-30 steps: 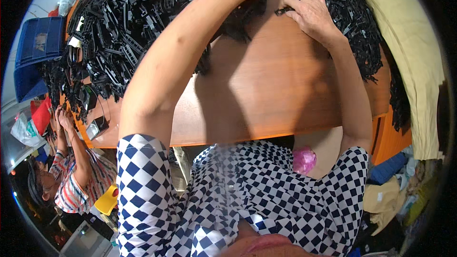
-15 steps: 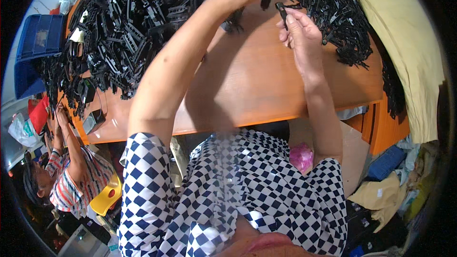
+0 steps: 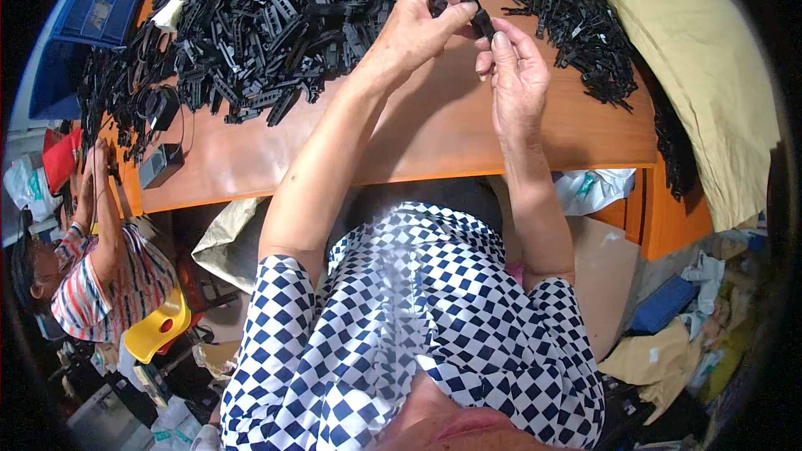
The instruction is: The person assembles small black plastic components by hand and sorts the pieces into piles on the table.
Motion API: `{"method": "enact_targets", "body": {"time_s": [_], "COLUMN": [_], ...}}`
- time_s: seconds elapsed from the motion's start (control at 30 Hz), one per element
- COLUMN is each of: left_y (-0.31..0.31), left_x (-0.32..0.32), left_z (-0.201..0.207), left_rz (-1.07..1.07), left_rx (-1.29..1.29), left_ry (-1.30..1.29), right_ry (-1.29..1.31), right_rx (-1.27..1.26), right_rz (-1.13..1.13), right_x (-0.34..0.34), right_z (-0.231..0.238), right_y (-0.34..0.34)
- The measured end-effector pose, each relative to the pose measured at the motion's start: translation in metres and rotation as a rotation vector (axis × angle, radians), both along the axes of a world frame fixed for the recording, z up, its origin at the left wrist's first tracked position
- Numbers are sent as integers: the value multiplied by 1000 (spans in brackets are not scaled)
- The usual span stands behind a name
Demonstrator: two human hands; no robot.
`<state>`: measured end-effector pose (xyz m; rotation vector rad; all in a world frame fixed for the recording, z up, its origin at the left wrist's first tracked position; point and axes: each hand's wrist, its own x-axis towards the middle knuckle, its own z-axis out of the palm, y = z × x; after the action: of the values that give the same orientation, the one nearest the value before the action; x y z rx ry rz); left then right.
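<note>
Over the brown table (image 3: 368, 159), my two hands meet at small black plastic pieces (image 3: 482, 25). My left hand (image 3: 418, 27) is closed, pinching black plastic between thumb and fingers. From the right, my right hand (image 3: 520, 75) grips the lower end with its thumb and fingertips. Whether the hands share one piece or hold two touching ones, I cannot tell. Left of and beyond my left hand lies a big heap of long, slotted black plastic parts (image 3: 276, 33). A smaller heap of thin black parts (image 3: 572, 21) spreads beyond my right hand.
A small grey box (image 3: 160, 165) with a wire stands near the table's front left. Blue crates (image 3: 96, 8) are at the far left. Another person (image 3: 109, 276) works at the left beside a yellow stool (image 3: 159, 326). Cream cloth (image 3: 693, 75) hangs along the right.
My left hand has drawn back from the far heaps toward me and met my right hand. The piece in the right hand now touches what the left fingers hold. The view has shifted.
</note>
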<state>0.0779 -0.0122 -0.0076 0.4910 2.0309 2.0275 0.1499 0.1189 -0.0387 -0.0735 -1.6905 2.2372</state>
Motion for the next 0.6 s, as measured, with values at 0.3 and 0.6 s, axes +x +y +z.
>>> {"method": "enact_targets", "body": {"time_s": [0.3,0.6], "left_y": [-7,-3], "left_x": [33,44], "left_z": [-11,-40], "left_rz": [149,238], "left_rx": [-162,99], "left_ry": [422,20], "right_ry": [48,16], "right_rx": [84,575], "right_rz": [-22,-82], "right_x": [13,17], "right_z": [-5,-19], "right_y": [-18,-14]}}
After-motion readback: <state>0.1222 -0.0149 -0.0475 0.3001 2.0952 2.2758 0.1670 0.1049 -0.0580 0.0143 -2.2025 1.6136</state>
